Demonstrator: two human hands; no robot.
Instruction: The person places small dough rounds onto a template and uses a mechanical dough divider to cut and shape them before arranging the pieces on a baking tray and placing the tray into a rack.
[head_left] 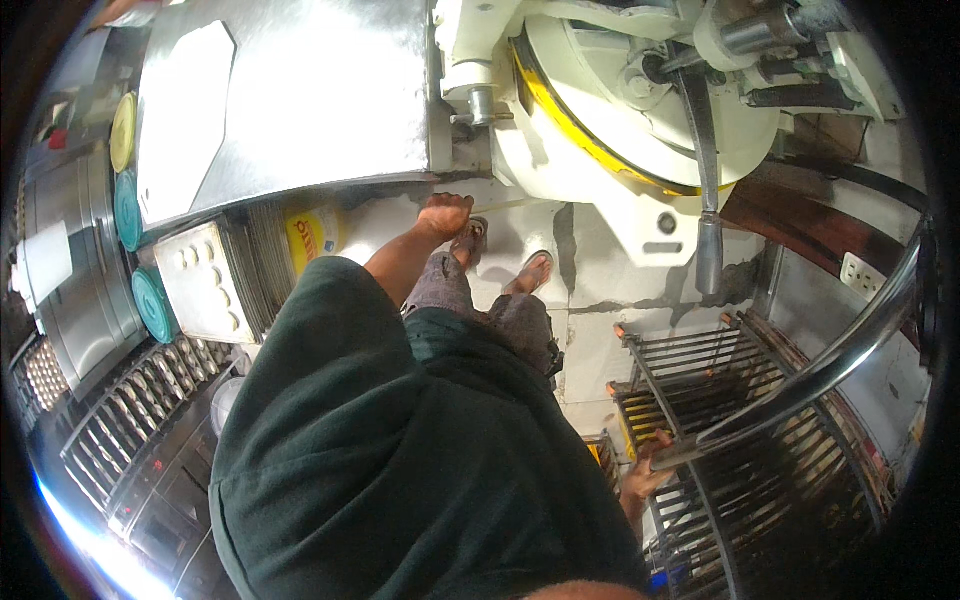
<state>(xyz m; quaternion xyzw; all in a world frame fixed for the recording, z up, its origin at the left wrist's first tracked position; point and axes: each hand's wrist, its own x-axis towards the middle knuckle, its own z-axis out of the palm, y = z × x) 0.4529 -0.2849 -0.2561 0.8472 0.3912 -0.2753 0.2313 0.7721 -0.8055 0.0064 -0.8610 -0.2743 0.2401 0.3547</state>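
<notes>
My left hand [443,216] is closed just below the edge of a steel worktable [340,110], near a white machine [630,225] with a round housing, a yellow band and a dark lever. What its curled fingers hold, if anything, is too small to make out. My right hand [648,472] is low at the right, closed around the grey end of a curved chrome handle [830,375], over a dark slatted metal rack [690,365]. My feet in sandals show on the tiled floor between my arms.
A white board [185,120] lies on the worktable. At the left are stacked trays [245,270], a yellow container [305,240], teal lids [155,305] and steel racks [135,430]. A socket [860,275] is on the right, beside a dark reddish board [790,225].
</notes>
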